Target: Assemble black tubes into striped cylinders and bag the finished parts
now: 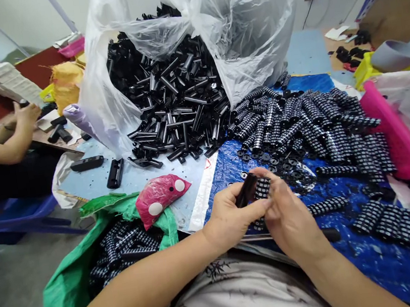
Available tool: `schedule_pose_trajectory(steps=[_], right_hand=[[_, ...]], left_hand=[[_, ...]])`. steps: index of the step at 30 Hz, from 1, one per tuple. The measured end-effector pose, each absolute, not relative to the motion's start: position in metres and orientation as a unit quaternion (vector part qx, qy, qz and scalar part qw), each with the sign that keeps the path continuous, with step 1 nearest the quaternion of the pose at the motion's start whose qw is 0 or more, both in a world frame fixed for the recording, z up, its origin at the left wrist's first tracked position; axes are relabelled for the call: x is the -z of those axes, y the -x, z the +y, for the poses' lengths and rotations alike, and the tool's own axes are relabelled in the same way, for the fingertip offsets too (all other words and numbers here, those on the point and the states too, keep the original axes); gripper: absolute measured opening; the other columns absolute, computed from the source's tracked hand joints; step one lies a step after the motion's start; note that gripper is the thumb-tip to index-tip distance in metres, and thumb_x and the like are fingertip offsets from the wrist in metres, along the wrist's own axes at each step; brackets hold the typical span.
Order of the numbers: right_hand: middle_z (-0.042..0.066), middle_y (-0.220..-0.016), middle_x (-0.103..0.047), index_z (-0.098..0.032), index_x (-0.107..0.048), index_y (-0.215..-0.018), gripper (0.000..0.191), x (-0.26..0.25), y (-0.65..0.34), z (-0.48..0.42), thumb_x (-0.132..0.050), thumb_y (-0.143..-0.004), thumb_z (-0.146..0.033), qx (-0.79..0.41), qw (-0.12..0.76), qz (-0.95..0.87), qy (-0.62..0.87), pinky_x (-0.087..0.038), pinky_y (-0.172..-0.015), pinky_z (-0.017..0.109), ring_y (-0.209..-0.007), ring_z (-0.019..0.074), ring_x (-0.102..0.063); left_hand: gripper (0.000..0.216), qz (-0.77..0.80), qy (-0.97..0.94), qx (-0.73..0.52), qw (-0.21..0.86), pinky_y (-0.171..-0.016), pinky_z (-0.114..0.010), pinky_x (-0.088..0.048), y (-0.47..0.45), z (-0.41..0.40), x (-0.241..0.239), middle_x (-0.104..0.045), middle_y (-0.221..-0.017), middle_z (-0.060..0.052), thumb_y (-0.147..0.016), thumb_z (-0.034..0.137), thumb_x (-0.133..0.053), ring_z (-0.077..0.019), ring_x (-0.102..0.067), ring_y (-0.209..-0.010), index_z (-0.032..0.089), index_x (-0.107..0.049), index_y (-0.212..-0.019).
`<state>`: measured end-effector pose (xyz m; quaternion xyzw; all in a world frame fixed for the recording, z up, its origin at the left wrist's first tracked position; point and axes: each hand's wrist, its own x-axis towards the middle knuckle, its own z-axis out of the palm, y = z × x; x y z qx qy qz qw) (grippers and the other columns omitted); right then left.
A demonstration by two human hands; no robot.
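My left hand is closed around a glossy black plastic piece, its thumb reaching across to the right. Against that piece sits a short black cylinder with rows of white squares, gripped by the curled fingers of my right hand. Both hands meet in front of my body, over the near edge of a blue tarp. Small black washers lie scattered just beyond them. Part of the held pieces is hidden by my fingers. A dark-ended metal rod lies below my hands.
A clear plastic bag spills black tubular parts. Patterned cylinders are heaped at right by a pink basket. A green sack holds more cylinders, beside a pink pouch. Another person's arm is at left.
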<state>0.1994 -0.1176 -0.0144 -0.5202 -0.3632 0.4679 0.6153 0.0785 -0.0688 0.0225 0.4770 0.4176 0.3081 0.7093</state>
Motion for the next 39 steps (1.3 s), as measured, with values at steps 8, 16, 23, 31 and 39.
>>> schedule_pose_trajectory(steps=[8, 16, 23, 31, 39], right_hand=[[0.017, -0.154, -0.041, -0.030, -0.023, -0.158, 0.101, 0.018, -0.229, -0.138, -0.082, -0.077, -0.043, -0.065, 0.440, -0.733, 0.515, -0.029, -0.116, 0.070, -0.150, 0.0405, -0.028], [0.020, -0.141, -0.053, -0.024, -0.026, -0.157, 0.101, 0.009, -0.213, -0.143, -0.084, -0.076, -0.041, -0.008, 0.474, -0.723, 0.502, -0.032, -0.113, 0.072, -0.141, 0.0416, -0.042], [0.024, -0.139, -0.055, -0.016, -0.027, -0.157, 0.101, 0.017, -0.213, -0.144, -0.084, -0.077, -0.036, 0.034, 0.461, -0.732, 0.501, -0.034, -0.115, 0.065, -0.133, 0.0366, -0.052], [0.022, -0.146, -0.050, -0.017, -0.021, -0.159, 0.106, 0.027, -0.219, -0.151, -0.076, -0.079, -0.058, -0.032, 0.419, -0.725, 0.545, -0.039, -0.112, 0.062, -0.137, 0.0388, -0.048], [0.007, -0.095, -0.067, -0.019, -0.062, -0.109, 0.014, 0.038, -0.245, -0.180, -0.055, -0.100, -0.028, -0.035, 0.278, -0.786, 0.551, -0.052, -0.080, 0.034, -0.085, 0.0192, -0.065]], left_hand=[[0.034, 0.413, -0.484, -0.289, 0.715, -0.059, -0.024, -0.035, -0.064, -0.072, -0.027, -0.053, -0.068, 0.004, -0.071, 0.044, -0.083, -0.0092, -0.043, -0.062, 0.016, -0.065, -0.080], [0.045, 0.423, -0.514, -0.332, 0.668, -0.070, -0.026, -0.043, -0.070, -0.079, -0.026, -0.057, -0.077, 0.000, -0.088, 0.061, -0.060, -0.0127, -0.049, -0.072, 0.018, -0.063, -0.080], [0.052, 0.387, -0.374, -0.270, 0.798, -0.070, -0.028, -0.051, -0.063, -0.076, -0.033, -0.067, -0.083, -0.002, -0.068, 0.055, -0.084, -0.0154, -0.065, -0.072, 0.017, -0.069, -0.100], [0.044, 0.386, -0.403, -0.262, 0.787, -0.064, -0.027, -0.051, -0.049, -0.060, -0.012, -0.067, -0.080, 0.001, -0.070, 0.049, -0.083, -0.0143, -0.065, -0.066, 0.018, -0.065, -0.095], [0.019, 0.460, -0.774, -0.146, 0.409, -0.074, -0.029, -0.043, 0.005, -0.010, 0.002, -0.067, -0.082, -0.002, -0.076, 0.030, -0.077, -0.0175, -0.060, -0.078, 0.018, -0.075, -0.091]])
